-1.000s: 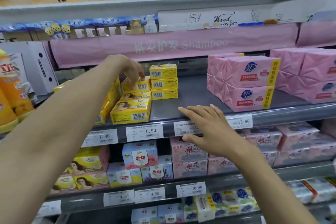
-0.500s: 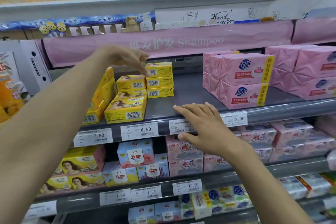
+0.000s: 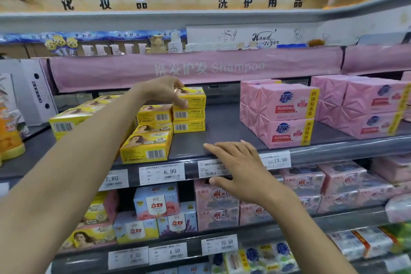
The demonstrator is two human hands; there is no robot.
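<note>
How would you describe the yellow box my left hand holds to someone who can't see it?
Find the pink Shampoo banner; on the grey shelf below it stands a stack of three yellow boxes. It is the top box, the only one the left hand grips.

A pink banner read "Shampoo"; the white board above it read "Hand". The price tag under the yellow boxes showed 6.90. A second tag, under pink packs branded 超能, showed 13.90, and a lower tag showed 10.50.
</note>
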